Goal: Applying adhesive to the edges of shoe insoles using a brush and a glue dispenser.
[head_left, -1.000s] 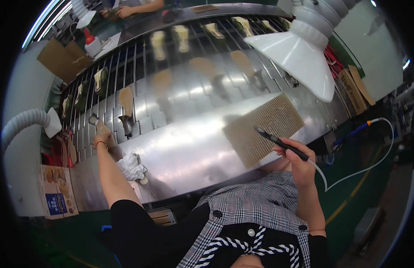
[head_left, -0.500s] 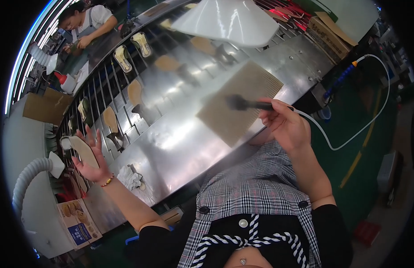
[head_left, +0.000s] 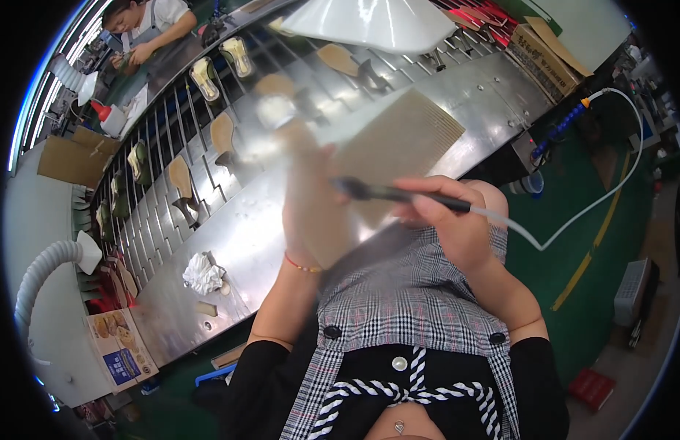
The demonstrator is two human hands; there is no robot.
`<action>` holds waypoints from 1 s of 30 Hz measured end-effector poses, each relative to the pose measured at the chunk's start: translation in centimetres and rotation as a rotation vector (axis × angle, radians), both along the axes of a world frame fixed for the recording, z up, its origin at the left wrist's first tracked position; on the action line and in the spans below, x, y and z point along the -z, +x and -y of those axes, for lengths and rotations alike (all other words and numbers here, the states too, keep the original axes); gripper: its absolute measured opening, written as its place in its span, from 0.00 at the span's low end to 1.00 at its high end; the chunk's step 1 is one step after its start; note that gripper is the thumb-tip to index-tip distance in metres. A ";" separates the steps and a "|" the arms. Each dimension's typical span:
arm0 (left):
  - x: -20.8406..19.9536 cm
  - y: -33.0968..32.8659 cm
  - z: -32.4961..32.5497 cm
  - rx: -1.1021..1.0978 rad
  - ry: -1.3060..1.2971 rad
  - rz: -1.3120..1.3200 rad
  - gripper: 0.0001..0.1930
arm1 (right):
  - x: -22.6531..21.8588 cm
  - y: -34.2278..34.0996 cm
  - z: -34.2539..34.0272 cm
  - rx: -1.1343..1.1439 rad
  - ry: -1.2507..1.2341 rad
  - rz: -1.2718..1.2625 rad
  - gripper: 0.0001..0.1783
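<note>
My left hand (head_left: 293, 238), smeared by motion, holds a tan shoe insole (head_left: 321, 209) over the near edge of the metal table (head_left: 255, 246). A pale rounded part at the insole's far end is blurred too. My right hand (head_left: 461, 227) grips the dark handle of a brush (head_left: 387, 193), from whose rear runs a white tube (head_left: 516, 233). The brush's dark head points left and appears close to the insole; whether they touch I cannot tell. Beneath, a tan ribbed board (head_left: 409, 136) lies on the table.
Metal slats of a rack (head_left: 153, 227) carry several tan insoles (head_left: 180, 176) and clear-and-green pieces (head_left: 206, 79). A white lamp shade (head_left: 369, 26) hangs over the far side. Crumpled white paper (head_left: 203, 273) lies at left, near a grey flexible hose (head_left: 43, 268). Another person (head_left: 153, 29) works at far left.
My left hand has swung right with the insole, from the left end of the table to beside the brush. My right hand has moved slightly nearer to me, lowering the brush head off the board.
</note>
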State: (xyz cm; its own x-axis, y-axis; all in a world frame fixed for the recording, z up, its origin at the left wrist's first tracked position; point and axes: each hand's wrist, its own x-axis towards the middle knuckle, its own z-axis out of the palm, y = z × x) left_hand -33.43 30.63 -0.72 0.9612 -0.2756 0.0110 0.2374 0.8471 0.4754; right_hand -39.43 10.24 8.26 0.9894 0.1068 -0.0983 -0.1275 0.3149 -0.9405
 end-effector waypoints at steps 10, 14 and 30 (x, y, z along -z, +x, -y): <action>-2.1 -0.2 2.0 0.006 -0.121 0.179 0.33 | -2.0 -1.5 -2.1 -0.131 -0.645 1.087 0.20; -4.3 -0.9 2.8 -0.156 -0.219 0.099 0.29 | -1.6 -0.3 -1.4 0.002 -0.758 0.935 0.21; -2.2 1.9 -1.2 0.031 -0.447 0.091 0.31 | -2.0 -0.5 -1.3 -0.232 -0.551 1.006 0.19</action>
